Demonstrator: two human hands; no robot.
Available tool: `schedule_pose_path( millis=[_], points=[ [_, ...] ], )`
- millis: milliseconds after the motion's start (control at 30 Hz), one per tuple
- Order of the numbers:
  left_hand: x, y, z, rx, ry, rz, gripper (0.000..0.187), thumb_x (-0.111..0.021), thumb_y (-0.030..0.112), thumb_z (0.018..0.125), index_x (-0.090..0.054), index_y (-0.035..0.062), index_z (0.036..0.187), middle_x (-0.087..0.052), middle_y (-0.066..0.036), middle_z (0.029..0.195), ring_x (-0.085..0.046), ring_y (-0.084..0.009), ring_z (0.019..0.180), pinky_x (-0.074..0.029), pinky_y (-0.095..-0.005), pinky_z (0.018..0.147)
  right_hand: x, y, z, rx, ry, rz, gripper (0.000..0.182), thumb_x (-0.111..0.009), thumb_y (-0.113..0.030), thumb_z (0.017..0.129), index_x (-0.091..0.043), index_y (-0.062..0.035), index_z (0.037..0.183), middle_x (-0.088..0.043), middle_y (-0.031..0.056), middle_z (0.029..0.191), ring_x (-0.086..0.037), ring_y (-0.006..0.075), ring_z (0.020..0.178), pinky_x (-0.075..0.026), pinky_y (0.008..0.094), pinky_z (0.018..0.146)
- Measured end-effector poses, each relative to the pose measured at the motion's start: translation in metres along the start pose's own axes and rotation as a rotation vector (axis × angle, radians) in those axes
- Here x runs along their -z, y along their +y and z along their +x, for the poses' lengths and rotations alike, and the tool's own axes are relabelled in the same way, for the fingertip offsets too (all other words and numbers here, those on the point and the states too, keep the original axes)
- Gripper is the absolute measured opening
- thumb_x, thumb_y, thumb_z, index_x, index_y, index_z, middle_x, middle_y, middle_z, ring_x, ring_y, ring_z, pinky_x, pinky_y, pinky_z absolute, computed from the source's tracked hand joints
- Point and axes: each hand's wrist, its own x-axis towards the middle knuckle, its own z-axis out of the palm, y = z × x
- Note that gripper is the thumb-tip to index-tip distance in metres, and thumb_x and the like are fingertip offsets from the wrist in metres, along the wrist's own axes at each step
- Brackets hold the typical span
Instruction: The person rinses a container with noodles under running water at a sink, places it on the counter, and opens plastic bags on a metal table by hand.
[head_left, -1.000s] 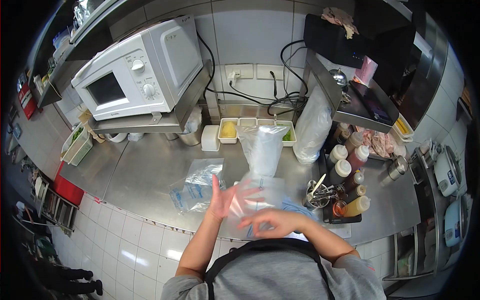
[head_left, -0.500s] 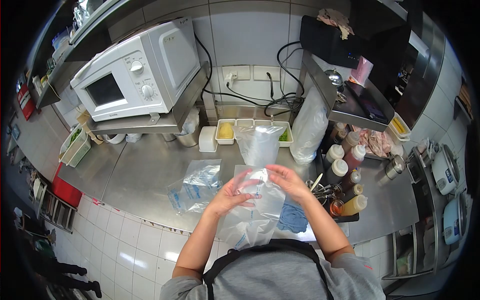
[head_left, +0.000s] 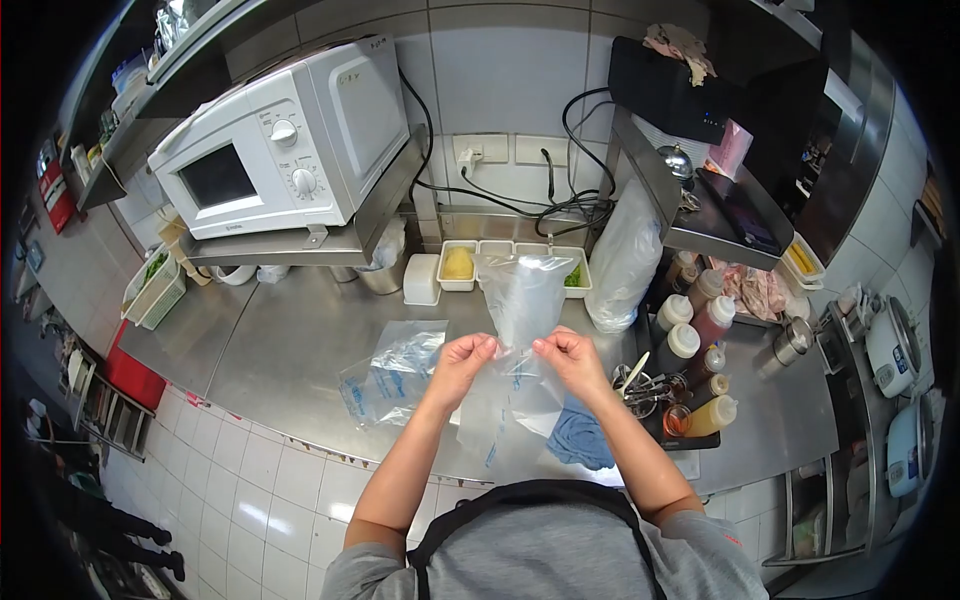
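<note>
1. While I watch through the head camera, my left hand [head_left: 462,358] is pinched shut on the top edge of a clear plastic bag [head_left: 508,415], and my right hand [head_left: 572,357] is pinched shut on the same edge just beside it.
2. I see the bag hanging down from both hands above the front part of the steel counter [head_left: 290,345], in front of my apron [head_left: 540,495]; blue print shows through its film.
3. Left of my left hand, a second clear bag [head_left: 392,372] with blue print lies flat and crumpled on the counter.
4. Beyond my hands, another clear bag [head_left: 528,292] stands upright in front of a row of small white food tubs [head_left: 458,266] at the wall.
5. Under the held bag, to its right, I make out a blue cloth [head_left: 576,440] on the counter.
6. Right of my right hand stand squeeze bottles [head_left: 700,330] and a metal cup of utensils [head_left: 640,385].
7. A white microwave [head_left: 275,150] sits on a shelf up to the left.
</note>
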Motion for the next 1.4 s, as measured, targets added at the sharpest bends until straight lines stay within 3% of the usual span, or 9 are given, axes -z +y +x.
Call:
schedule_pose_path(
  millis=[267, 467, 667, 767, 933, 1033, 1200, 1300, 1400],
  points=[
    [-0.008, -0.013, -0.009, 0.073, -0.203, -0.356, 0.025, -0.048, 0.024, 0.092, -0.058, 0.0049, 0.078, -0.06, -0.006, 0.079, -0.056, -0.0131, 0.071, -0.045, -0.0273, 0.073, -0.026, -0.009, 0.004, 0.153, 0.235, 0.108, 0.024, -0.06, -0.02, 0.086, -0.057, -0.0014, 0.072, -0.046, -0.0014, 0.067, -0.042, 0.0074, 0.06, -0.036, 0.0217, 0.057],
    [-0.022, -0.019, -0.012, 0.219, -0.114, -0.262, 0.027, -0.04, 0.03, 0.095, -0.051, 0.0063, 0.086, -0.053, -0.004, 0.07, -0.051, -0.012, 0.06, -0.047, -0.0273, 0.059, -0.019, -0.006, 0.009, -0.387, -0.061, 1.023, 0.023, -0.056, -0.027, 0.089, -0.054, -0.0086, 0.075, -0.049, -0.003, 0.066, -0.045, 0.0067, 0.059, -0.038, 0.0201, 0.054],
    [-0.009, 0.018, 0.008, 0.201, -0.266, -0.439, 0.03, -0.037, 0.032, 0.095, -0.048, 0.0081, 0.082, -0.047, -0.002, 0.065, -0.05, -0.0142, 0.061, -0.046, -0.0306, 0.06, 0.012, -0.002, 0.015, -0.346, -0.357, 0.508, 0.018, -0.06, -0.023, 0.086, -0.058, -0.0069, 0.077, -0.054, -0.0036, 0.062, -0.046, 0.0057, 0.049, -0.035, 0.0203, 0.046],
    [0.021, 0.021, 0.035, 0.269, -0.455, -0.508, 0.029, -0.039, 0.031, 0.095, -0.05, 0.0063, 0.083, -0.052, -0.003, 0.071, -0.054, -0.0159, 0.065, -0.049, -0.0353, 0.068, 0.039, -0.022, 0.039, -0.145, -0.198, 0.414, 0.012, -0.063, -0.016, 0.084, -0.058, -0.0049, 0.08, -0.056, -0.0034, 0.066, -0.049, 0.0051, 0.053, -0.038, 0.0182, 0.048],
    [0.005, 0.045, 0.093, 0.126, -0.145, -0.389, 0.017, -0.05, 0.023, 0.091, -0.054, 0.0072, 0.087, -0.057, -0.001, 0.073, -0.056, -0.0123, 0.07, -0.049, -0.0329, 0.068, 0.043, -0.045, 0.096, -0.09, 0.11, 0.124, 0.006, -0.063, -0.009, 0.082, -0.059, -0.0045, 0.081, -0.058, -0.0011, 0.065, -0.053, 0.0065, 0.056, -0.041, 0.0191, 0.051],
    [0.028, -0.007, 0.104, 0.155, 0.058, -0.014, 0.015, -0.05, 0.02, 0.091, -0.056, 0.0062, 0.091, -0.059, -0.001, 0.076, -0.059, -0.0112, 0.071, -0.051, -0.0278, 0.064, 0.033, 0.04, 0.119, 0.111, 0.318, -0.022, 0.011, -0.062, -0.01, 0.081, -0.057, -0.0032, 0.074, -0.057, 0.0024, 0.062, -0.049, 0.0109, 0.05, -0.04, 0.0267, 0.048],
    [0.031, -0.113, 0.065, 0.395, 0.27, -0.039, 0.019, -0.051, 0.023, 0.091, -0.06, 0.0073, 0.087, -0.061, -0.001, 0.072, -0.054, -0.0061, 0.056, -0.039, -0.0191, 0.043, -0.004, 0.143, 0.07, -0.198, 0.422, -0.372, 0.016, -0.056, -0.014, 0.077, -0.061, 0.0012, 0.078, -0.059, 0.0167, 0.063, -0.057, 0.0281, 0.059, -0.042, 0.0381, 0.055],
    [0.023, -0.141, 0.059, 0.404, 0.411, 0.117, 0.023, -0.05, 0.024, 0.091, -0.059, 0.0039, 0.085, -0.061, -0.006, 0.069, -0.055, -0.0112, 0.055, -0.042, -0.025, 0.046, -0.018, 0.133, 0.06, -0.243, 0.449, -0.392, 0.021, -0.055, -0.015, 0.078, -0.063, -0.0003, 0.091, -0.064, 0.0196, 0.081, -0.062, 0.034, 0.078, -0.046, 0.0403, 0.069],
    [0.003, -0.159, 0.06, 0.054, 0.642, 0.545, 0.027, -0.049, 0.024, 0.091, -0.056, -0.0002, 0.08, -0.059, -0.013, 0.065, -0.057, -0.023, 0.056, -0.043, -0.0346, 0.052, -0.025, 0.134, 0.06, -0.355, 0.477, -0.301, 0.026, -0.053, -0.016, 0.079, -0.062, -0.0013, 0.099, -0.064, 0.021, 0.092, -0.061, 0.0356, 0.091, -0.046, 0.0408, 0.077]
  ],
)
